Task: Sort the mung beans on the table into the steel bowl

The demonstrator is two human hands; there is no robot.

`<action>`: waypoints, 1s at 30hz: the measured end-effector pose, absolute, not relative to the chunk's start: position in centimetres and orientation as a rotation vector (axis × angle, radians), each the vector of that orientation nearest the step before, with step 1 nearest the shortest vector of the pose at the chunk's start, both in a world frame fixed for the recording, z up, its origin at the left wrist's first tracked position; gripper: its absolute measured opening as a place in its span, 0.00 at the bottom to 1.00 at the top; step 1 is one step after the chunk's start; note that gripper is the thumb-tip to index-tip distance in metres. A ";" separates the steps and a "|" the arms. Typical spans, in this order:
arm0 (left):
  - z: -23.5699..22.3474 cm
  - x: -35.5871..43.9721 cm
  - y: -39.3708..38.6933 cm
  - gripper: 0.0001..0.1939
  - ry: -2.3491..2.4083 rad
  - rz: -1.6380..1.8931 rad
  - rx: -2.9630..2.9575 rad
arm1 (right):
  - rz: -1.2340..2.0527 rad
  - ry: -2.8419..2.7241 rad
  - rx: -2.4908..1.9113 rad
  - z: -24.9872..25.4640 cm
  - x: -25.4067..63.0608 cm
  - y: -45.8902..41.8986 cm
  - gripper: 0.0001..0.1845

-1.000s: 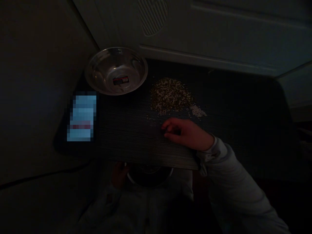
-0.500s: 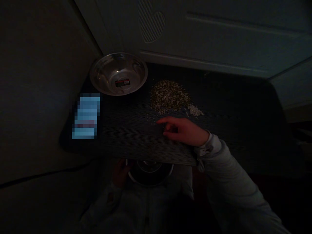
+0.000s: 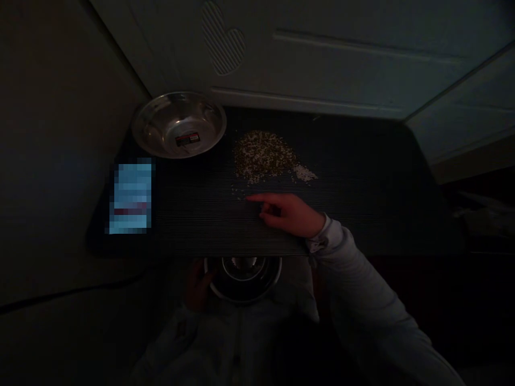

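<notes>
On the dark table lies a mixed pile of greenish beans and pale grains, with a small heap of pale grains at its right edge. Just below the pile is my right hand, its index finger stretched towards a few loose grains. The other fingers are bent, apart from the thumb, with nothing visible between them. Down in my lap, my left hand grips the left rim of a round metal bowl. The table's front edge hides part of that bowl, and its contents are too dark to make out.
A shiny steel basin with a dark label stands at the table's back left. In front of it lies a lit phone, its screen blurred. Behind the table is a pale panel with a heart relief. A cable runs at lower left.
The whole view has shifted, so the table and its things appear further left. My right hand stays beside the loose grains, its index finger still extended. The left hand keeps its hold on the bowl.
</notes>
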State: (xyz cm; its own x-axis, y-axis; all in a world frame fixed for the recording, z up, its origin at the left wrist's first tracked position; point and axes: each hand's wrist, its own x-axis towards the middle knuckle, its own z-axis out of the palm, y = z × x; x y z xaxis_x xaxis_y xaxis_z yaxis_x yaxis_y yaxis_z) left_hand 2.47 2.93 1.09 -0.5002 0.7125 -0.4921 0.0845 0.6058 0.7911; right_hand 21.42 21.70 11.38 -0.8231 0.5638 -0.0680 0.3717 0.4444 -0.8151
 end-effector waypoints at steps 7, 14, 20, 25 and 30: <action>0.9 2.7 2.5 0.24 1.902 0.967 0.607 | 1.174 -2.436 -0.893 11.2 21.5 19.6 0.23; 1.1 2.7 2.0 0.27 1.878 0.981 0.605 | 1.027 -2.418 -0.926 10.8 21.3 18.6 0.23; 2.1 2.8 2.0 0.29 1.830 0.988 0.561 | 0.913 -2.459 -0.917 10.5 21.2 18.1 0.22; 2.3 2.6 1.8 0.28 1.849 0.946 0.575 | 0.885 -2.486 -0.914 10.3 21.1 17.7 0.21; 2.5 2.6 2.0 0.28 1.843 0.946 0.548 | 0.857 -2.510 -0.910 10.2 21.1 17.2 0.21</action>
State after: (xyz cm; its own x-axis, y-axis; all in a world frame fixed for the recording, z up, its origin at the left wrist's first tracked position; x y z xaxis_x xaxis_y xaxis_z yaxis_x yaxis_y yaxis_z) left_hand 2.62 1.98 2.48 -0.4402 0.7104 -0.5492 -0.0320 0.5989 0.8002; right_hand 21.12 17.18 10.21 -0.7391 0.6656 0.1035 0.4635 0.6139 -0.6390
